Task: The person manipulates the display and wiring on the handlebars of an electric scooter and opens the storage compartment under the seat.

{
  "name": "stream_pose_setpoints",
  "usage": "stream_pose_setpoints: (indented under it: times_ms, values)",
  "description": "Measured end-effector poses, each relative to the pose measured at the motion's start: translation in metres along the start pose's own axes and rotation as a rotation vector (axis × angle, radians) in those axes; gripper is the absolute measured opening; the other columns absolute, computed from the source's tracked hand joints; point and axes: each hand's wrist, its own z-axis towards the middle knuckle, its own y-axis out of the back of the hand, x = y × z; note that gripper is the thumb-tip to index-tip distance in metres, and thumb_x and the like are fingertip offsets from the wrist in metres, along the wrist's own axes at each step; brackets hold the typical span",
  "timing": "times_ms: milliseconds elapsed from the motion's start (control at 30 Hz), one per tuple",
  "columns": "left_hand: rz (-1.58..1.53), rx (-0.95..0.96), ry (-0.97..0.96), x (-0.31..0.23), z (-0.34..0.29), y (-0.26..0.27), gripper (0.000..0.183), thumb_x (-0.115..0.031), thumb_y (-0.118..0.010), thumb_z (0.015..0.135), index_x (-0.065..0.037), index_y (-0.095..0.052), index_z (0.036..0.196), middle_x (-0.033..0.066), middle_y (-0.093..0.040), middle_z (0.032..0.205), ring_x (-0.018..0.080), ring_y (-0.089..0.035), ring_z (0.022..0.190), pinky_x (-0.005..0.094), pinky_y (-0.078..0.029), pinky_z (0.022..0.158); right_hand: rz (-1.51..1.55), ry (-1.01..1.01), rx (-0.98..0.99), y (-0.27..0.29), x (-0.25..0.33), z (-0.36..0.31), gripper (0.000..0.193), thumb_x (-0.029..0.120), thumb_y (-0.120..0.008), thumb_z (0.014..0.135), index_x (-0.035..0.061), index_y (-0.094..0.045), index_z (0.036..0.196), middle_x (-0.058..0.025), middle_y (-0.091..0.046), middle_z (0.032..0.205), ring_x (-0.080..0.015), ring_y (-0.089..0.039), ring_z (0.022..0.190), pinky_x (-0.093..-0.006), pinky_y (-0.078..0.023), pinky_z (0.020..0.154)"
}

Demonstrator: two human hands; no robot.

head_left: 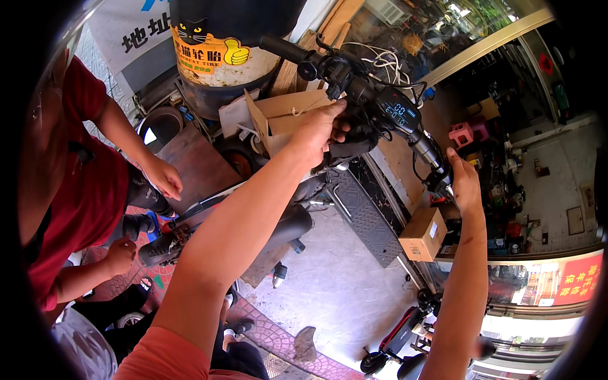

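Observation:
The black handlebar (367, 92) of an electric scooter or bike runs diagonally across the upper middle, with a lit display (399, 113) at its centre. My left hand (322, 133) is closed beside the handlebar's left half, fingers curled close to black cables and a dark part under the bar. What those fingers hold is hidden. My right hand (465, 180) wraps round the right grip near the brake lever; the grip is mostly covered by it. Below the bar lies a black textured footboard (364, 212).
At left stands a person in a dark red shirt (95, 171), hands low near a dark seat. An open cardboard box (285, 114) sits behind my left hand, near a large barrel (225, 60). A closed carton (423, 234) is below the right grip. Another scooter (399, 332) stands lower right.

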Motion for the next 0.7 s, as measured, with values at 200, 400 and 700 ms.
stream_pose_setpoints:
  times_ms: [200,400,700]
  values:
    - [0.184,0.033,-0.043,-0.014,0.002,-0.01,0.023,-0.03,-0.081,0.087,-0.01,-0.068,0.091,-0.0012,-0.064,0.08,0.0112,-0.055,0.064,0.0296,-0.044,0.055,0.061,0.007,-0.019,0.001,0.006,-0.001,0.056,0.048,-0.056,0.103,-0.0045,-0.071,0.118,-0.0196,-0.072,0.106,-0.0288,-0.065,0.105,-0.0342,-0.046,0.095]
    - [-0.112,0.077,-0.162,-0.01,0.002,-0.021,0.007,-0.013,-0.072,0.092,-0.009,-0.068,0.096,-0.0005,-0.065,0.084,0.0123,-0.059,0.067,0.0298,-0.051,0.059,0.042,-0.004,0.04,0.003,-0.003,0.006,0.054,0.048,-0.054,0.103,-0.001,-0.072,0.117,-0.0205,-0.072,0.109,-0.0337,-0.065,0.107,-0.0361,-0.047,0.095]
    - [0.119,-0.06,-0.198,0.005,-0.045,-0.034,0.027,-0.035,-0.074,0.09,-0.011,-0.065,0.094,0.0009,-0.066,0.095,0.0127,-0.062,0.089,0.0325,-0.047,0.079,0.026,0.015,0.012,0.002,0.002,0.003,0.052,0.05,-0.053,0.102,0.0051,-0.075,0.117,-0.0212,-0.073,0.112,-0.0379,-0.066,0.109,-0.0382,-0.048,0.096]
